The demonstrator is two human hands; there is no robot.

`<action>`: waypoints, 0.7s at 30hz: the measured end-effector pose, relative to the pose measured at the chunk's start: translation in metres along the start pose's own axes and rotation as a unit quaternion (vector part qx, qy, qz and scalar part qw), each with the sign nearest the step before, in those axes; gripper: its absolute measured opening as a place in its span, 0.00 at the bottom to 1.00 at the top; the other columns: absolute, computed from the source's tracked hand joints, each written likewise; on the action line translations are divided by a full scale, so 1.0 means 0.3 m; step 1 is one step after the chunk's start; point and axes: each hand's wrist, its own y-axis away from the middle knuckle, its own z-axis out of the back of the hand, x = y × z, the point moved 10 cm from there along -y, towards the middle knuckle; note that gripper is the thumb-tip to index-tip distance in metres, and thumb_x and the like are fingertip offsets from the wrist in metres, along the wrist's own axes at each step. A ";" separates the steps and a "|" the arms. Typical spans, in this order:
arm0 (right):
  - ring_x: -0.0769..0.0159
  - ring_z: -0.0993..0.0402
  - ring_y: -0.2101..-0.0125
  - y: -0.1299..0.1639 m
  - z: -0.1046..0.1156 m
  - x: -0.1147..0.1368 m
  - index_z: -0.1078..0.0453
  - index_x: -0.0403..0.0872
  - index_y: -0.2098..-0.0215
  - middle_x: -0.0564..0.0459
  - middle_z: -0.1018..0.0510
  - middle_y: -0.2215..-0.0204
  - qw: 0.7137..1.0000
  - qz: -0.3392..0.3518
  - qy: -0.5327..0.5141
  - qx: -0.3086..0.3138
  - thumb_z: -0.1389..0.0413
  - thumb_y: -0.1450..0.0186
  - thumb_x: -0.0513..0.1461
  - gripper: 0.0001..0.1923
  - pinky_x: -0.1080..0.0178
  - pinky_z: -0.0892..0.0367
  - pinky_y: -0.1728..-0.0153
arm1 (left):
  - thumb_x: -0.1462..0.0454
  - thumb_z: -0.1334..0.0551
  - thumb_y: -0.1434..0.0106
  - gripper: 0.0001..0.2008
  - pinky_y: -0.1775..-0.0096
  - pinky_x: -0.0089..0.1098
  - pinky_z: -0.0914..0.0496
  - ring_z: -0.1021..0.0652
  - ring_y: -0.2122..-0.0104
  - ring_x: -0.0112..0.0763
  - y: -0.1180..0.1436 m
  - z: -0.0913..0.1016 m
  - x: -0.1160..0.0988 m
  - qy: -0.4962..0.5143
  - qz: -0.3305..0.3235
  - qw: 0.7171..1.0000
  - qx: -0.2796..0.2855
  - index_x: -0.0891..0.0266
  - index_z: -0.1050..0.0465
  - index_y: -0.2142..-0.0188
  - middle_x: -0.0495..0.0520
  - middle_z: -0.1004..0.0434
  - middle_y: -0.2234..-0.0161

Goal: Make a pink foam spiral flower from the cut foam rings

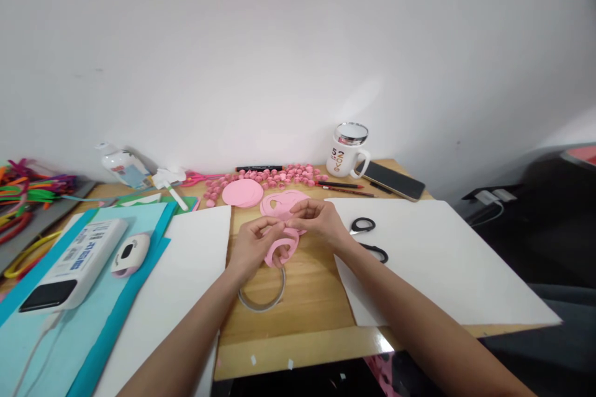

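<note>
- The left hand [254, 245] was just beyond the thin ring [261, 309], its thumb and forefinger pinched together on the curled pink paper.
- The right hand [319, 218] was beyond the thin ring and to its right, its fingertips drawn together on the same paper, meeting the left hand's.
- The curled pink paper [292, 247] hung between both hands, its loop just beyond the thin ring.
- Pink cut-outs [279, 200] lay farther beyond the thin ring, partly hidden by the right hand.
- Pink discs [242, 192] lay beyond the thin ring, slightly left, with pink balls [298, 175] behind them.
- Black-handled scissors [382, 252] rested right of the thin ring, on a white sheet [447, 260].
- A mug [343, 160] stood well beyond the thin ring, to the right.
</note>
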 end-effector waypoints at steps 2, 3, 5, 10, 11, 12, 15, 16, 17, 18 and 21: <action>0.72 0.28 0.81 -0.001 -0.004 0.000 0.30 0.43 0.74 0.56 0.24 0.80 1.000 0.002 -0.002 0.004 0.33 0.60 0.39 0.16 0.70 0.33 0.79 | 0.57 0.39 0.46 0.11 0.86 0.23 0.35 0.28 0.88 0.27 0.002 -0.005 -0.005 -0.003 -0.002 1.000 0.004 0.64 0.29 0.70 0.48 0.27 0.86; 0.72 0.29 0.81 -0.001 -0.006 -0.001 0.30 0.43 0.74 0.56 0.24 0.81 1.000 0.003 -0.003 0.009 0.33 0.60 0.39 0.16 0.70 0.34 0.80 | 0.57 0.39 0.46 0.11 0.86 0.23 0.35 0.28 0.88 0.27 0.003 -0.007 -0.008 -0.003 -0.004 1.000 0.004 0.64 0.28 0.71 0.48 0.27 0.87; 0.72 0.28 0.80 -0.001 -0.015 -0.003 0.29 0.43 0.72 0.56 0.24 0.80 1.000 0.003 -0.005 0.023 0.33 0.60 0.38 0.17 0.71 0.34 0.79 | 0.57 0.40 0.46 0.11 0.86 0.23 0.36 0.29 0.88 0.27 0.005 -0.005 -0.011 -0.002 0.001 1.000 -0.001 0.64 0.29 0.71 0.47 0.28 0.88; 0.65 0.24 0.70 0.000 -0.034 -0.017 0.29 0.44 0.65 0.51 0.21 0.70 0.998 -0.015 -0.028 0.061 0.34 0.58 0.36 0.21 0.66 0.30 0.71 | 0.58 0.38 0.47 0.11 0.83 0.23 0.35 0.29 0.87 0.26 0.000 0.028 -0.024 0.000 -0.006 0.999 -0.048 0.66 0.28 0.71 0.48 0.28 0.87; 0.64 0.24 0.69 0.000 -0.033 -0.020 0.29 0.44 0.64 0.51 0.21 0.69 0.998 -0.019 -0.028 0.060 0.34 0.58 0.37 0.21 0.65 0.29 0.70 | 0.59 0.38 0.47 0.10 0.83 0.23 0.34 0.28 0.87 0.26 -0.001 0.036 -0.026 0.000 -0.010 0.998 -0.057 0.66 0.28 0.72 0.48 0.27 0.87; 0.63 0.24 0.69 0.000 -0.030 -0.020 0.29 0.44 0.64 0.50 0.21 0.69 0.998 -0.021 -0.025 0.057 0.34 0.57 0.37 0.21 0.64 0.29 0.70 | 0.59 0.38 0.47 0.10 0.82 0.23 0.34 0.28 0.86 0.26 -0.002 0.040 -0.025 -0.001 -0.013 0.998 -0.061 0.66 0.28 0.72 0.48 0.27 0.87; 0.62 0.24 0.68 0.001 -0.024 -0.014 0.29 0.44 0.64 0.49 0.21 0.69 0.998 -0.020 -0.017 0.050 0.35 0.55 0.38 0.19 0.62 0.29 0.68 | 0.59 0.38 0.47 0.10 0.82 0.24 0.34 0.28 0.87 0.26 -0.005 0.044 -0.016 -0.006 -0.011 0.998 -0.061 0.65 0.28 0.72 0.48 0.26 0.86; 0.62 0.24 0.68 0.002 -0.023 -0.011 0.28 0.44 0.65 0.49 0.21 0.69 0.999 -0.018 -0.016 0.049 0.35 0.55 0.39 0.19 0.62 0.29 0.68 | 0.58 0.39 0.47 0.10 0.82 0.24 0.34 0.28 0.87 0.26 -0.005 0.043 -0.014 -0.007 -0.010 0.998 -0.059 0.65 0.28 0.72 0.49 0.26 0.86; 0.62 0.24 0.68 0.002 -0.024 -0.009 0.28 0.44 0.65 0.49 0.20 0.69 0.999 -0.017 -0.017 0.049 0.36 0.55 0.39 0.18 0.62 0.29 0.68 | 0.58 0.39 0.46 0.11 0.82 0.24 0.34 0.28 0.87 0.27 -0.005 0.042 -0.012 -0.009 -0.010 0.998 -0.057 0.65 0.28 0.71 0.49 0.26 0.86; 0.62 0.24 0.69 0.003 -0.024 -0.007 0.28 0.44 0.65 0.49 0.20 0.69 0.999 -0.015 -0.019 0.048 0.36 0.54 0.39 0.17 0.62 0.29 0.68 | 0.58 0.39 0.46 0.11 0.82 0.24 0.33 0.28 0.87 0.27 -0.005 0.041 -0.012 -0.012 -0.011 0.998 -0.056 0.65 0.28 0.71 0.49 0.26 0.86; 0.63 0.23 0.70 0.002 -0.026 -0.003 0.28 0.44 0.65 0.50 0.20 0.70 0.998 -0.008 -0.028 0.048 0.37 0.53 0.39 0.17 0.63 0.29 0.69 | 0.57 0.39 0.47 0.12 0.83 0.25 0.34 0.28 0.87 0.27 -0.003 0.041 -0.012 -0.019 -0.011 0.998 -0.056 0.65 0.27 0.70 0.49 0.26 0.86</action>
